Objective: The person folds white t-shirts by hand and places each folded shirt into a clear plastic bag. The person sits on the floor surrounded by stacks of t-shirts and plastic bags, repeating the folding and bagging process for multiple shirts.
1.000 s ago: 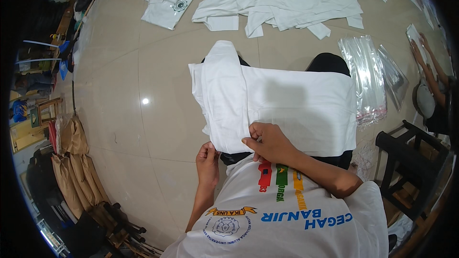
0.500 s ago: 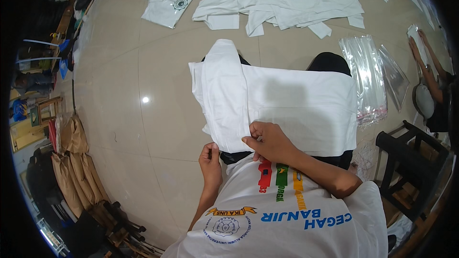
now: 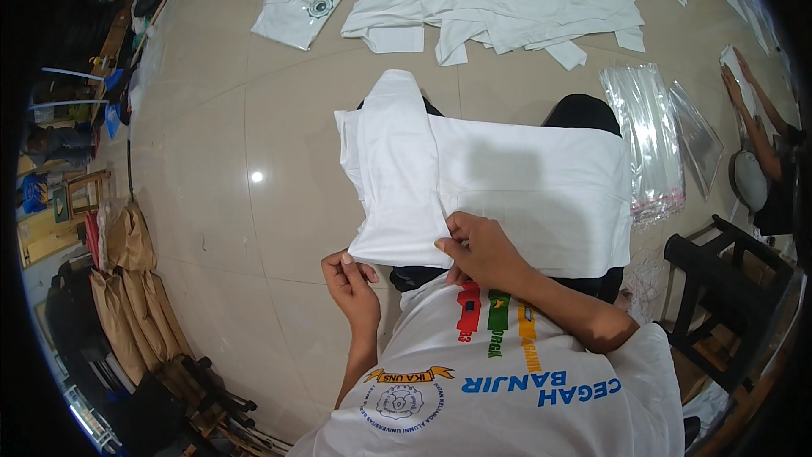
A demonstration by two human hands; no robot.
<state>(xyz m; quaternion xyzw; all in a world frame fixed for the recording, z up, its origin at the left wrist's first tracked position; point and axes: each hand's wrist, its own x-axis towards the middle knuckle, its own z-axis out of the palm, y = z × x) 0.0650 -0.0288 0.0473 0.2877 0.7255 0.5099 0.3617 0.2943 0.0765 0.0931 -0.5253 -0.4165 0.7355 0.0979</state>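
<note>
A folded white garment (image 3: 533, 178) lies across my lap, with a long narrow flap (image 3: 391, 152) folded along its left side. My left hand (image 3: 348, 283) pinches the lower left corner of that flap between thumb and fingertips. My right hand (image 3: 478, 250) grips the flap's lower right corner, with the thumb on top. The flap's lower end is stretched wide between the two hands. My dark-clad knees (image 3: 582, 112) show behind the garment.
White garments (image 3: 507, 0) and bagged folded shirts (image 3: 296, 13) lie on the tiled floor (image 3: 203, 135) ahead. Clear plastic bags (image 3: 639, 140) sit at my right, near a black stool (image 3: 719, 288). Another person's hands (image 3: 740, 89) are at far right. Brown paper bundles (image 3: 135, 305) stand at left.
My left hand has moved out to the left with the flap's corner, widening its lower end. My right hand has shifted slightly to the right.
</note>
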